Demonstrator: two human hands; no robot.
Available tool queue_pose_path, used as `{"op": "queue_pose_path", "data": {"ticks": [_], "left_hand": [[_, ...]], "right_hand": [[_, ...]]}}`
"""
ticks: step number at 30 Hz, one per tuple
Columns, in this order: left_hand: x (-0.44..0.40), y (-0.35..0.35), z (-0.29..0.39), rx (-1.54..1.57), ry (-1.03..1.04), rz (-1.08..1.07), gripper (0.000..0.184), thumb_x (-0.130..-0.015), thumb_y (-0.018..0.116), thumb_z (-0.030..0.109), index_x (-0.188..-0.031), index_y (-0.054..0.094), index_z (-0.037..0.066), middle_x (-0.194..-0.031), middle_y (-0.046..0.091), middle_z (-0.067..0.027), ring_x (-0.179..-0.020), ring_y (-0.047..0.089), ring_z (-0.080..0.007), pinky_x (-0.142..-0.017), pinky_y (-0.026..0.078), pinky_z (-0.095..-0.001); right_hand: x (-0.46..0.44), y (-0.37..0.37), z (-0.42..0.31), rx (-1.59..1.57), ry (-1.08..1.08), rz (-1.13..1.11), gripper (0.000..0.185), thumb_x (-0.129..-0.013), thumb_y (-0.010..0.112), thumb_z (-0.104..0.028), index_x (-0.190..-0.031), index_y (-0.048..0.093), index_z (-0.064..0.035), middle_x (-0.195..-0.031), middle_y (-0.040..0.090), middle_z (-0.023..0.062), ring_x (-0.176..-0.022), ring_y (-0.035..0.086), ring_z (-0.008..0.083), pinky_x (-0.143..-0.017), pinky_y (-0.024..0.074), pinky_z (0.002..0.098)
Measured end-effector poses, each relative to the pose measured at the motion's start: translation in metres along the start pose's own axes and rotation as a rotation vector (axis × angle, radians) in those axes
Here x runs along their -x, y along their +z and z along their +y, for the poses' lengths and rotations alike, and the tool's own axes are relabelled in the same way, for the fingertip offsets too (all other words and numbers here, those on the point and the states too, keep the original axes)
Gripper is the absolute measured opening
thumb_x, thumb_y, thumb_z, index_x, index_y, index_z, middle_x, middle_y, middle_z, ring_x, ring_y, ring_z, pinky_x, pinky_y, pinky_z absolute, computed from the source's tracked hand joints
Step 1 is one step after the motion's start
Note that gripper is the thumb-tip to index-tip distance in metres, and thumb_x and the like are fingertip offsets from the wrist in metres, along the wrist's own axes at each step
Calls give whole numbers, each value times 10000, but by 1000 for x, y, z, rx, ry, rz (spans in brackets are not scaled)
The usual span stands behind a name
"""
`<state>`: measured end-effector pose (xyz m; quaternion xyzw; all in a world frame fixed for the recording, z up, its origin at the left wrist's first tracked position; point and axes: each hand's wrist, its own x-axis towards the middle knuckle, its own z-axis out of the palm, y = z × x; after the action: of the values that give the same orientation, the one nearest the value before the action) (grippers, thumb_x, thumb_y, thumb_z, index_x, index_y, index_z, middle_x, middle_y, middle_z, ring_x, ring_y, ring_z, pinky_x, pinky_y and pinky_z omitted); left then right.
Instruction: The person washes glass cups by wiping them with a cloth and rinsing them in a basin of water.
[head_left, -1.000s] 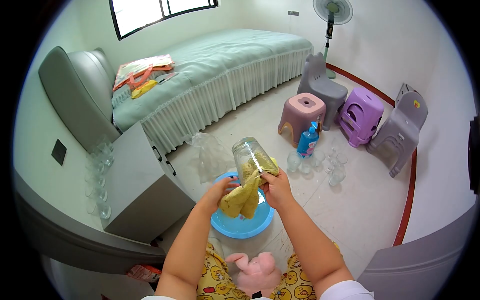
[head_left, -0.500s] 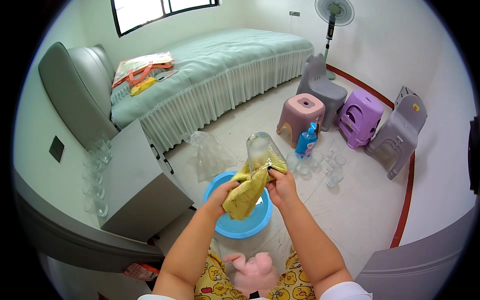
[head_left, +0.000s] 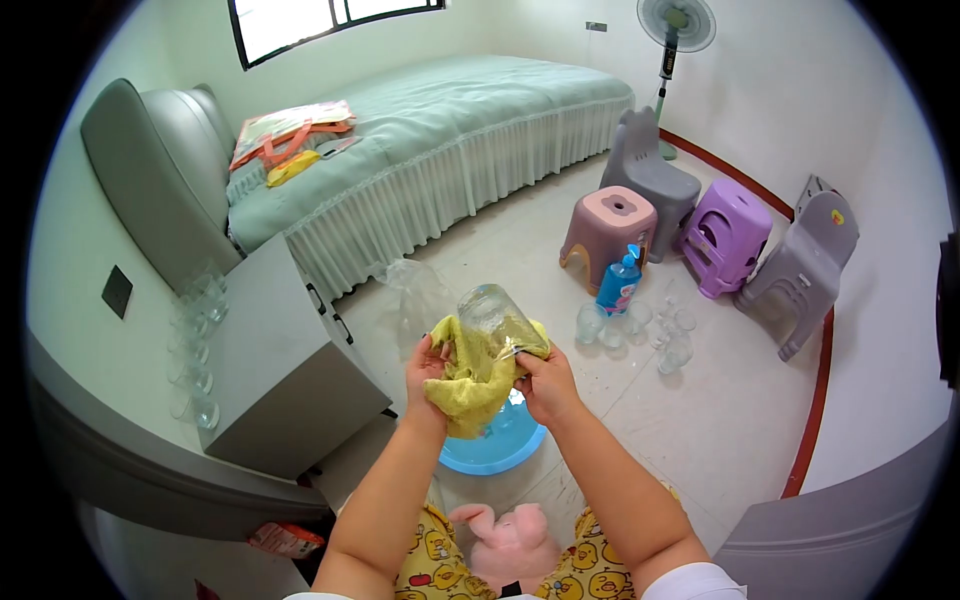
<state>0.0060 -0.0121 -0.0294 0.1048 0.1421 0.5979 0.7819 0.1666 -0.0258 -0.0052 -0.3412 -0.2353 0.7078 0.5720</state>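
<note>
A clear glass cup lies tilted above the basin, its lower part wrapped in a yellow cloth. My right hand is closed on the glass, with part of the cloth between fingers and glass. On the other side, my left hand grips the bunched cloth, some fingertips hidden behind its folds. Below both hands sits a blue basin with water in it, partly covered by the cloth.
Several glasses stand on the floor at right near a blue pump bottle and stools. More glasses line the grey cabinet at left. A clear plastic bag lies beyond the basin. A pink plush toy rests between my legs.
The glass has moved left and slightly down and tilts more toward the left. My left hand has turned and lifted, spreading the cloth around the glass.
</note>
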Motion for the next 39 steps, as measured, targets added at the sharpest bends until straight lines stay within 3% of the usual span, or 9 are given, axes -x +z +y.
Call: {"op": "queue_pose_path", "data": {"ticks": [2, 5, 11, 13, 21, 28, 34, 38, 39], "left_hand": [[5, 17, -9, -22, 177, 73, 451, -861, 395, 370, -1189, 442, 65, -1169, 476, -124, -1079, 460, -281, -907, 385, -417], [16, 30, -6, -146, 92, -5, 623, -844, 383, 482, -1307, 272, 79, -1257, 383, -122, -1130, 408, -278, -922, 369, -407], [25, 31, -8, -201, 41, -105, 833, -728, 443, 664, -1284, 280, 66, -1210, 421, -113, -1073, 455, -258, -874, 413, -370], [28, 38, -11, -247, 56, -102, 776, -745, 466, 623, -1261, 311, 65, -1162, 457, -105, -1039, 482, -244, -850, 431, -361], [24, 23, -16, -208, -107, -1, 448, -831, 513, 360, -1150, 437, 55, -1017, 554, -88, -865, 575, -199, -730, 500, -332], [27, 30, -16, -195, -164, 34, 404, -822, 513, 353, -1092, 494, 53, -968, 583, -90, -830, 590, -198, -710, 506, -323], [26, 26, -15, -177, -172, 38, 396, -821, 511, 352, -1086, 503, 58, -958, 589, -83, -828, 592, -197, -709, 506, -319], [26, 28, -14, -161, -179, 39, 398, -818, 507, 357, -1082, 506, 60, -956, 591, -84, -818, 594, -198, -694, 510, -319], [27, 28, -14, -161, -178, 39, 398, -818, 507, 357, -1082, 506, 60, -956, 591, -84, -818, 594, -198, -694, 510, -319]], "right_hand": [[-1, 1, 4, 35, -3, -29, 246, -823, 446, 9, -1062, 485, -36, -1009, 550, 89, -859, 577, 188, -694, 516, 318], [4, 5, 4, 82, -1, -75, 252, -817, 462, 4, -1063, 495, -41, -988, 560, 77, -853, 573, 164, -680, 506, 288], [8, 4, 0, 379, -114, -177, 285, -803, 457, 20, -1084, 493, -17, -965, 564, 59, -872, 547, 122, -693, 474, 257], [5, -1, 4, 494, -278, -223, 308, -798, 447, 39, -1101, 484, 0, -982, 560, 59, -889, 535, 117, -747, 448, 246], [6, -9, 4, 630, -320, -238, 344, -792, 434, 58, -1131, 466, 10, -997, 559, 63, -928, 520, 117, -809, 415, 242], [14, -6, -1, 761, -428, -175, 336, -757, 476, -12, -1091, 506, -3, -833, 614, 124, -744, 573, 138, -684, 447, 264], [12, -8, 2, 804, -441, -162, 342, -749, 488, -45, -1089, 506, -13, -816, 613, 154, -714, 589, 192, -672, 450, 280], [14, -8, -2, 824, -303, -166, 313, -755, 488, -5, -1067, 515, 5, -934, 579, 67, -830, 523, 108, -733, 425, 252], [14, -9, -2, 1056, -495, -120, 343, -742, 503, -15, -1085, 505, 10, -988, 563, 78, -892, 512, 121, -773, 414, 263]]}}
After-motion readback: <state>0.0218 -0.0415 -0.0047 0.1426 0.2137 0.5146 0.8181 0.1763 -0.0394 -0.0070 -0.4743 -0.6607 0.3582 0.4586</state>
